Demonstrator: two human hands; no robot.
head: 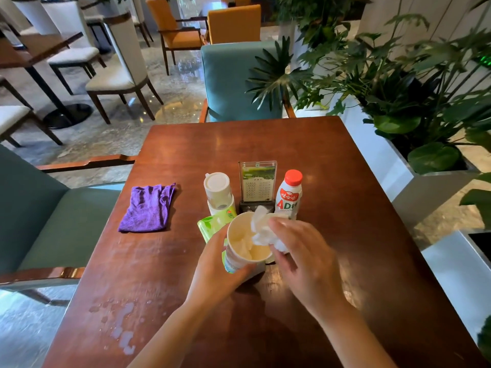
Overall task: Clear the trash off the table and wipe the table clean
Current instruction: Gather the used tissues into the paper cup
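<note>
My left hand (215, 264) grips a white paper cup (245, 241) tilted toward me, just above the brown wooden table (345, 208). My right hand (300, 253) holds a crumpled white tissue (261, 224) at the cup's rim. More tissue lies inside the cup. Behind the cup stand a white bottle with a white cap (219, 193) and a white drink bottle with a red cap (289, 195). A green packet (212, 224) lies partly hidden behind the cup. A purple cloth (147, 208) lies on the table's left side. Whitish spilled liquid (119, 325) spreads near the front left edge.
A clear menu stand (257, 181) stands between the two bottles. Teal armchairs stand at the far end (233, 81) and on the left (53, 221). White planters with leafy plants (398, 102) line the right side. More chairs and tables fill the room behind.
</note>
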